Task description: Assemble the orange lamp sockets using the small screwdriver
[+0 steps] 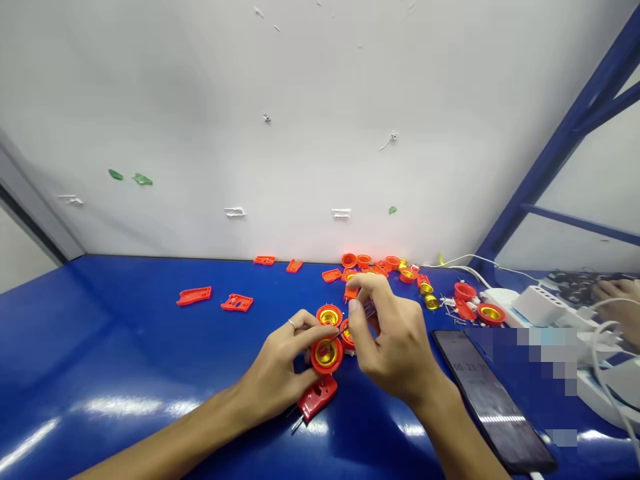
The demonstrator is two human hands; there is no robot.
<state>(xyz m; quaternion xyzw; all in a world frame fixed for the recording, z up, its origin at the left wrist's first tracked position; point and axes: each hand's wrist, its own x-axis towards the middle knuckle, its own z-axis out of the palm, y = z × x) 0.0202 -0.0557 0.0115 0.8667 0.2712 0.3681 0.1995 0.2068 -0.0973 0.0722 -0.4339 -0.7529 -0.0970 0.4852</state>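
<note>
My left hand (280, 367), a ring on one finger, grips an orange lamp socket (327, 355) with a brass threaded insert, held just above the blue table (125, 360). My right hand (387, 333) holds a thin screwdriver (357, 317) whose tip points into the socket. A red plastic part (316, 399) lies under my left hand. A second orange socket (329, 315) stands just behind the one I hold.
A pile of orange sockets and brass inserts (395, 270) lies by the white wall. Flat orange pieces (194, 295) (237, 303) lie to the left. A black phone (493, 400) lies at right, beside white power strips (540, 307) and cables. Another person's hand (617, 293) is at far right.
</note>
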